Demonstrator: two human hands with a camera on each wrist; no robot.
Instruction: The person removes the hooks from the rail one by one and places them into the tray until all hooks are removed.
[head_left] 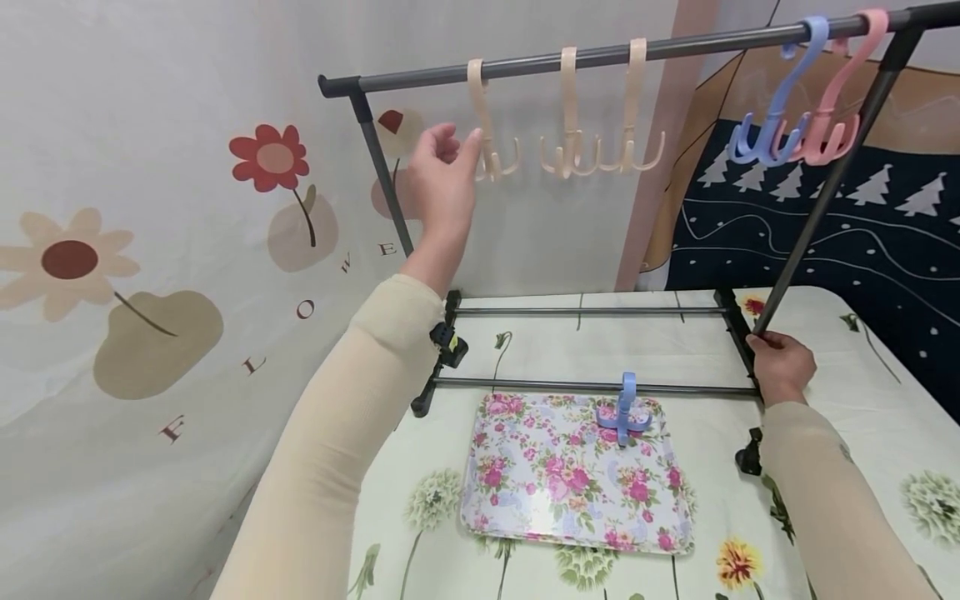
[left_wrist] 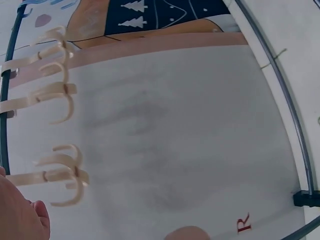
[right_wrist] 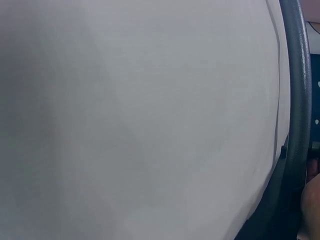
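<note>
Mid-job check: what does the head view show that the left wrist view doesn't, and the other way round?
Only the head view shows the floral-print tray, the blue hook at the tray's far side, and the right hand gripping the right post.

Only the left wrist view shows the red letter R.

Both show the left hand beside one of three beige hooks hanging from the top rail, plus the navy tree print.

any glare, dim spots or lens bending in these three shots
Head view: bright, with white glare on the floral tray; left wrist view: dimmer, the straight base rail bowed by the lens; right wrist view: also dim, pale fabric shadowed at left, rack post curved with a glint near the top.
</note>
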